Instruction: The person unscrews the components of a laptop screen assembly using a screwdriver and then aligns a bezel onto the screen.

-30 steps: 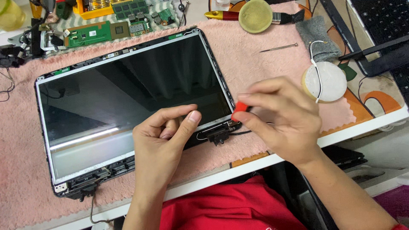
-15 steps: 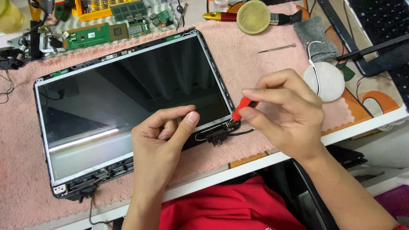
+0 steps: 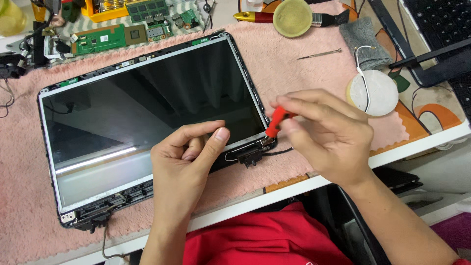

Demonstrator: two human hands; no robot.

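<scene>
At the hinge (image 3: 252,154), right hand (image 3: 326,137) has lowered its gripped red screwdriver (image 3: 275,121); left hand (image 3: 189,154) presses, empty.

There is only the one camera, riding on the person's head and looking steeply down over the chest at the desk (image 3: 422,140) from close range. It is facing away from the body, taking in the pink cloth (image 3: 274,54), the laptop screen panel (image 3: 147,113) and both forearms entering from below.

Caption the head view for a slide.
Right hand drives a red screwdriver at the laptop screen hinge while the left hand steadies it.
</scene>
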